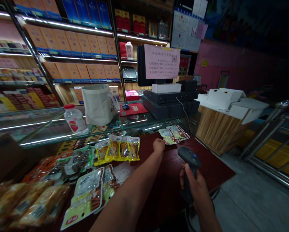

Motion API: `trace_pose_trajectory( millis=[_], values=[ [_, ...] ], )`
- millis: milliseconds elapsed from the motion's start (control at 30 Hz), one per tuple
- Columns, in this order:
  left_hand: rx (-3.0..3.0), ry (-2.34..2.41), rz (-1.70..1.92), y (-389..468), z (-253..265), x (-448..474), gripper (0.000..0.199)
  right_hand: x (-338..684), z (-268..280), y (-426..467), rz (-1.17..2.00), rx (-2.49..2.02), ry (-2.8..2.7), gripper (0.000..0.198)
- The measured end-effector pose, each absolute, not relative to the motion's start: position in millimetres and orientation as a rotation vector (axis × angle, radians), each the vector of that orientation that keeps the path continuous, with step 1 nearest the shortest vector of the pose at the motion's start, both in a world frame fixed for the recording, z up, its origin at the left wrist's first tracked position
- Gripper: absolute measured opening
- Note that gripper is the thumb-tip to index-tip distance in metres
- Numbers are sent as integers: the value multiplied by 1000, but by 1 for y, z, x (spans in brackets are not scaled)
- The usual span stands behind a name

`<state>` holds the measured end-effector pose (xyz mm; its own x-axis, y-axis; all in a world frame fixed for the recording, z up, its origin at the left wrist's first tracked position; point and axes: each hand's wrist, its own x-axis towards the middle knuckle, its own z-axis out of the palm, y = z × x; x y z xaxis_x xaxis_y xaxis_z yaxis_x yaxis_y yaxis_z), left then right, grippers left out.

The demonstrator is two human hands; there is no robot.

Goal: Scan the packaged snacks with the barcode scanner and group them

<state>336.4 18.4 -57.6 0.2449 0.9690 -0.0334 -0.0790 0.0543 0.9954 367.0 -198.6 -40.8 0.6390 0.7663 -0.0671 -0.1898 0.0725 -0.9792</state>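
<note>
My right hand [196, 185] is wrapped round the handle of a dark barcode scanner [189, 157], with a small blue light on its head. A cable runs down below the handle. My left hand [159, 146] is stretched forward over the dark red tabletop [167, 170], fingers curled in. It meets the left edge of a small pile of white and green snack packets [175, 133]; whether it grips one is hidden. Left of my forearm lie yellow snack packets [117, 149] in a row. Nearer to me are larger flat snack packets [87, 191], partly overlapping.
Wrapped bread [38, 204] lies at the lower left. On the glass counter stand a red-capped bottle [75, 119], a white jug [98, 104] and a dark cash register [168, 101]. A wooden cabinet [213, 129] and metal railing [271, 141] are at the right.
</note>
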Motion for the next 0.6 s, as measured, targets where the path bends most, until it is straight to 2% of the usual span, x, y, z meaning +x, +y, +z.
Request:
trace_pose_trajectory(
  millis=[200,400,600],
  values=[
    [870,1090,939,-12,-48,299,17,365,-40,-199,757,-1322,-567,51],
    [755,1032,963,-57,-40,240,36,357,-41,-199,735,-1362,-644,50],
    [912,889,900,-107,-25,185,43,340,-32,-200,637,-1483,-711,46]
  ],
)
